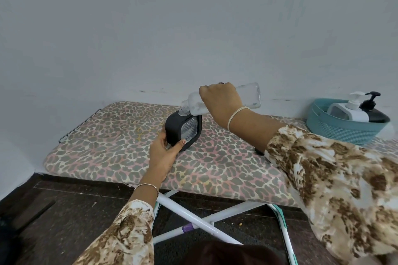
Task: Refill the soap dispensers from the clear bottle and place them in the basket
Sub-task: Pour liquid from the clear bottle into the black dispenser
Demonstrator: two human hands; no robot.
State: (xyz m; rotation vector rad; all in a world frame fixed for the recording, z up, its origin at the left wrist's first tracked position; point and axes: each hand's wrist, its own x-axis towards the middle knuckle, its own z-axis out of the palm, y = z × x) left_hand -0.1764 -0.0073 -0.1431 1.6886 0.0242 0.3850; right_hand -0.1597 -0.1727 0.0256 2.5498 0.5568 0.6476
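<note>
Ironing board (pixel 215 168) with leopard-print cover, on crossed white legs (pixel 189 215) over dark floor (pixel 64 211). Black dispenser (pixel 172 131) stands on it near centre. Teal basket (pixel 336 133) sits at the 3 o'clock end. Wire rest (pixel 79 125) sticks out at the 9 o'clock end. Small dark item (pixel 259 151) at 4 o'clock of the dispenser, mostly hidden.

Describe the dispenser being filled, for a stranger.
On the spotted board, the left hand holds a black square dispenser. Unlike the white one and black one in the basket, it has no pump, and a clear bottle tips into its neck.
</note>
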